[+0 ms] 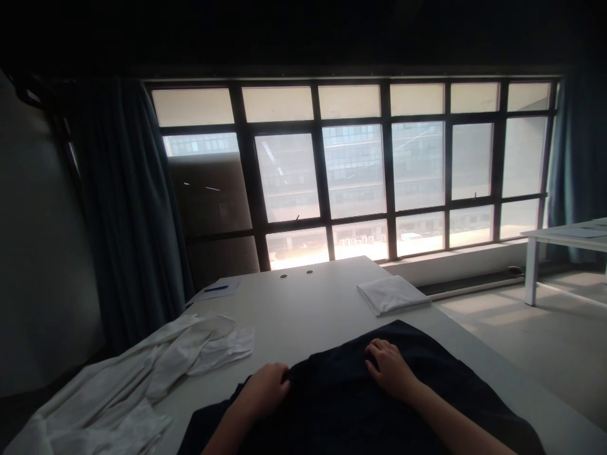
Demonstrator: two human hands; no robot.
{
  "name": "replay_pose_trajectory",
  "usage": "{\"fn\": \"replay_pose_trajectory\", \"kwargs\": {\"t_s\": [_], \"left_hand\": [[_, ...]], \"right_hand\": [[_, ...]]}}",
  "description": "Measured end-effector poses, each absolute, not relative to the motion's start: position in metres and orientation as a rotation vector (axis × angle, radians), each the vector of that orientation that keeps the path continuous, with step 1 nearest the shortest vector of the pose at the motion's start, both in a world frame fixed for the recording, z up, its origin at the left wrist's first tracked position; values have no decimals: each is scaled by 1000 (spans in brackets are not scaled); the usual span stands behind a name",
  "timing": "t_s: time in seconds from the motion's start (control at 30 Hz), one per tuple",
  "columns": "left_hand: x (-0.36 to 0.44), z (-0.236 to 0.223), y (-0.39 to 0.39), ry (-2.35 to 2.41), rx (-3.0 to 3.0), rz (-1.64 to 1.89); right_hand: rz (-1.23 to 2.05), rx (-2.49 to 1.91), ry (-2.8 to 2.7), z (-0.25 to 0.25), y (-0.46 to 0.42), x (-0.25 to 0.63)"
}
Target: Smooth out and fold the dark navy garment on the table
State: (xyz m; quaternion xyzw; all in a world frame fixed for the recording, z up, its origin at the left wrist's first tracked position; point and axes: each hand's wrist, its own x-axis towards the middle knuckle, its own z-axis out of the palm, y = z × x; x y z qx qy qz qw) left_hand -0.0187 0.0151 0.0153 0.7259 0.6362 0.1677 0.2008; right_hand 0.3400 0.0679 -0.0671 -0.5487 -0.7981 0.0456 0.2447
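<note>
A dark navy cloth (332,404), perhaps a garment, lies spread over the near part of the white table (294,303). My left hand (265,390) is at the cloth's left upper edge, its fingers curled under and closed on the fabric, thumb toward the right. Farther right, my right hand (391,371) rests on top of the cloth near its far corner. Its fingers are slightly bent and the thumb stands apart from them. The cloth's near end runs out of the picture.
Crumpled white cloth (156,366) covers the table's left side. A folded white cloth (392,294) lies at the far right. Paper with a blue pen (215,289) sits at the far left. Beyond are windows (353,164), curtains (128,208) and another table (564,235).
</note>
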Motion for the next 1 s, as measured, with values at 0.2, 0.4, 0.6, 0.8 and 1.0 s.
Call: {"fn": "replay_pose_trajectory", "kwargs": {"t_s": [0.2, 0.4, 0.6, 0.8, 1.0], "left_hand": [[-39, 10, 47, 1690, 1778, 834], [-47, -21, 54, 1701, 2097, 1166], [-56, -60, 51, 2141, 2294, 267], [-57, -65, 52, 2228, 2222, 317], [-66, -55, 52, 2347, 2104, 413]], "right_hand": [[124, -1498, -2187, -65, 66, 340], [112, -1500, -2185, -67, 67, 341], [109, -1482, -2183, -68, 68, 342], [119, -1492, -2204, -71, 71, 342], [39, -1702, -2161, -75, 88, 367]]}}
